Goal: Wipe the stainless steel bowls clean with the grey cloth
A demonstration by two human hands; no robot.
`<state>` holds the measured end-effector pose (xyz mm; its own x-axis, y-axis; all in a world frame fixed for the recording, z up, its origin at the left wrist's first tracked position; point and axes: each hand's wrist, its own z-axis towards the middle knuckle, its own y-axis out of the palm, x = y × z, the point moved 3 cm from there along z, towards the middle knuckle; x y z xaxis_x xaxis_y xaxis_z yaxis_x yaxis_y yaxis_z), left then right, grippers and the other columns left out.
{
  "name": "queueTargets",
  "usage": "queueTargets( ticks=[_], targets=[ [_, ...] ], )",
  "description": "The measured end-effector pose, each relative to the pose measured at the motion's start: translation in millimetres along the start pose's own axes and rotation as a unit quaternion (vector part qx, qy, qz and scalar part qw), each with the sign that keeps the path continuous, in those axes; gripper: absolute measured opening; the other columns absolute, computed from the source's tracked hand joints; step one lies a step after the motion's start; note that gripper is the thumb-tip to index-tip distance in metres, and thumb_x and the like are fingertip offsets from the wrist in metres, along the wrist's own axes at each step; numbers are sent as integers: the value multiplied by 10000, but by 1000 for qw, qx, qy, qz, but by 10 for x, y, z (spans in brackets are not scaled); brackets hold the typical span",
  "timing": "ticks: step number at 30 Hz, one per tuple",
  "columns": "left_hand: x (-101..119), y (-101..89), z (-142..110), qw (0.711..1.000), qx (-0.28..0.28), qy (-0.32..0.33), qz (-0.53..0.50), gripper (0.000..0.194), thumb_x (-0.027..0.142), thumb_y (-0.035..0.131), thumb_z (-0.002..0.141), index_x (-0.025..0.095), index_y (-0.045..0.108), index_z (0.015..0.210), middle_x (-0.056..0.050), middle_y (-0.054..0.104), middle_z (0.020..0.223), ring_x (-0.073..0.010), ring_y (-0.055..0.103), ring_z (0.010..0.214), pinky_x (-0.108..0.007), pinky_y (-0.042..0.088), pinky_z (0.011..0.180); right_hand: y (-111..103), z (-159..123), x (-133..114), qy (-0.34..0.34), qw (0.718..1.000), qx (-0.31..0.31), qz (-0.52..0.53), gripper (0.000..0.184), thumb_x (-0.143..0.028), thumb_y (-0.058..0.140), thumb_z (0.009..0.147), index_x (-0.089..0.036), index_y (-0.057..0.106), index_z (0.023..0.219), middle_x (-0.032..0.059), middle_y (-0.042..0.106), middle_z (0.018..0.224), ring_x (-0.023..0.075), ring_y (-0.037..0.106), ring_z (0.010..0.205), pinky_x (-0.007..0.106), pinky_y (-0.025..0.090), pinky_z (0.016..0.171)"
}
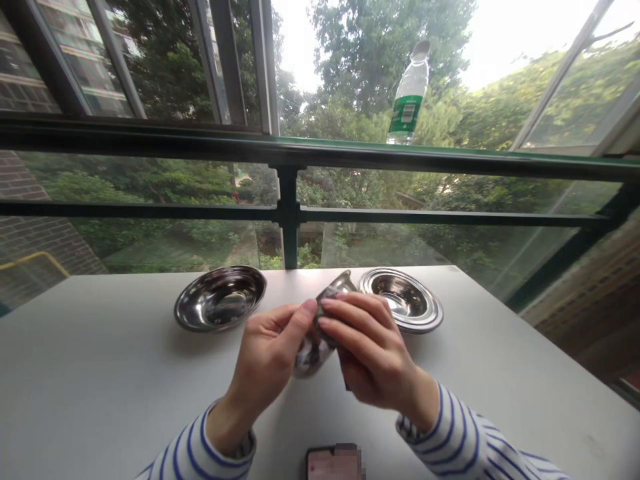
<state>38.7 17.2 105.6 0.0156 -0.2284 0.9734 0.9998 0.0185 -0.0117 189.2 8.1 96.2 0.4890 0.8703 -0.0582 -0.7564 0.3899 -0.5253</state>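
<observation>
The grip is closed: above the worktop [125, 373], a tilted metal bowl [309, 360] is held by the left hand [270, 350], a grey cloth-like piece [330, 291] by the right hand [375, 347]. Probably light, stiff, slippery; best held by the rim [349, 279].

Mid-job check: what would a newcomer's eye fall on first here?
Likely the tilted, shiny metal bowl between the left hand and right hand, near the middle. Then the metal dishes on the white table: left dish beyond the left hand, right dish partly behind the right hand. High up, a green-labelled bottle stands out above the dark railing.
</observation>
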Motion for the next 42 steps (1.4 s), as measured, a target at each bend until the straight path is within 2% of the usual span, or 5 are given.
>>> queueTargets(
  ticks=[5,12,20,37,42],
  targets=[
    [-57,-2,15,999,-27,-31,12,362,384,580,761,149,590,487,5,506,470,-79,407,424,-183,331,395,-9,-40,273,206,976,67,30,352,-108,386,854,-199,554,1149,90,599,1146,218,539,1077,430,448,914],
    [-61,-40,28,999,-33,-7,2,340,355,572,777,142,583,513,26,480,466,-61,388,430,-163,313,395,-28,29,-17,40,999,-3,21,411,-136,477,794,-204,528,1197,78,566,1223,270,463,1160,476,403,947],
    [-147,-64,91,995,-39,-81,-44,241,390,633,730,160,640,658,0,609,537,-68,468,409,-157,350,383,50,-92,482,338,934,39,104,300,-211,400,880,-201,582,1117,57,609,1140,197,538,1081,374,425,952],
    [-157,-139,168,978,-112,-143,-106,226,353,639,733,143,630,650,0,570,497,-91,520,456,-161,413,441,-22,24,79,70,997,-20,40,395,-128,517,792,-217,535,1177,86,561,1217,257,472,1158,467,410,955],
    [-179,-316,286,967,-15,-166,-195,131,262,686,697,141,664,650,1,613,512,-95,573,458,-159,457,442,7,-49,352,193,977,42,78,326,-129,439,855,-223,555,1145,76,597,1148,208,533,1089,408,450,927]
  ],
)
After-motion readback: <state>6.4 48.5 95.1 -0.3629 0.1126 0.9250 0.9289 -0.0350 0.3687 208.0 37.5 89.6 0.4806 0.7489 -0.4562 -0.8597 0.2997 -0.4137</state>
